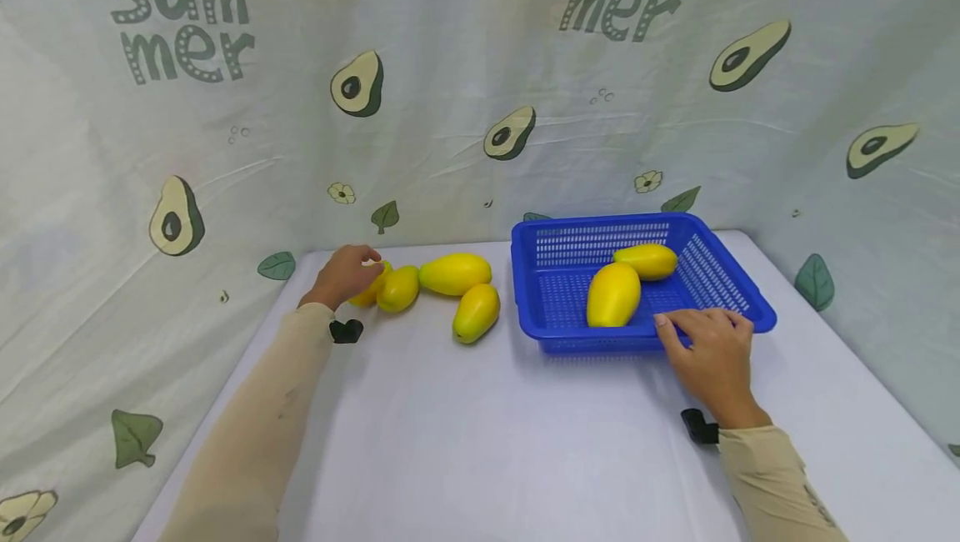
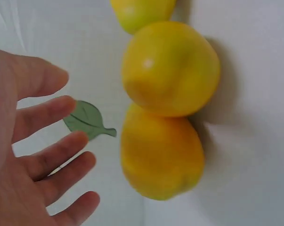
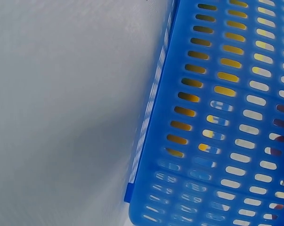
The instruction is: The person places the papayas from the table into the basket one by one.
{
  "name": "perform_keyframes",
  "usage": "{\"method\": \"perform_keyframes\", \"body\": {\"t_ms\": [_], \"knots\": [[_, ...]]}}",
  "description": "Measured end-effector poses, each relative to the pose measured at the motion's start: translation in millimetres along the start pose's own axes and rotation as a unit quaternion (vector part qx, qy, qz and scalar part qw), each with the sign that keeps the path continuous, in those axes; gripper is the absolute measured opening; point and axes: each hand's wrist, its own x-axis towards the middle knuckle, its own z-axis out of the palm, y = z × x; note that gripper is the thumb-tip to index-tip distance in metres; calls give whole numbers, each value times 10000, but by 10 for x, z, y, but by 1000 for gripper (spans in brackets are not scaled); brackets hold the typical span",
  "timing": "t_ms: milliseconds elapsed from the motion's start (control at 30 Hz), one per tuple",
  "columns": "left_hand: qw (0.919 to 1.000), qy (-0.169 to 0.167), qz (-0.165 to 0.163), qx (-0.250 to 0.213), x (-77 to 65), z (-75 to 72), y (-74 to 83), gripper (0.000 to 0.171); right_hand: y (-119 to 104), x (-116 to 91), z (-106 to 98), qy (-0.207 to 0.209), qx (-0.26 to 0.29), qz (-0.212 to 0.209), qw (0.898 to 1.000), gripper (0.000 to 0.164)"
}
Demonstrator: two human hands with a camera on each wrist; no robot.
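Observation:
My left hand (image 1: 347, 277) hovers at the left end of a group of yellow mangoes, its fingers apart and loosely bent. In the left wrist view, a gap separates those fingers from the nearest mango (image 2: 161, 153) and the round-ended mango (image 2: 172, 68) touching it. Farther right lie a long mango (image 1: 455, 274) and a greenish-tipped mango (image 1: 476, 313). My right hand (image 1: 712, 358) holds the front rim of a blue plastic basket (image 1: 528, 275), with fingers bent over it. Inside are a large mango (image 1: 613, 295) and a smaller mango (image 1: 647, 262), touching.
A white cloth (image 1: 510, 442) covers the table. Behind it and along both sides hangs a pale curtain (image 1: 435, 17) printed with avocados, leaves and lettering. The perforated basket wall (image 3: 217, 108) fills the right side of the right wrist view.

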Motion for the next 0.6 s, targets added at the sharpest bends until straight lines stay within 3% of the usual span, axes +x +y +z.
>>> {"method": "perform_keyframes", "body": {"t_ms": [267,600], "knots": [[9974,610,-372,12,-84,134,-314,48,-12,8,12,-25,12,-18,10000,29],[9973,573,-416,-194,-85,214,-463,54,-23,8,-11,-52,-96,41,9999,30]]}}
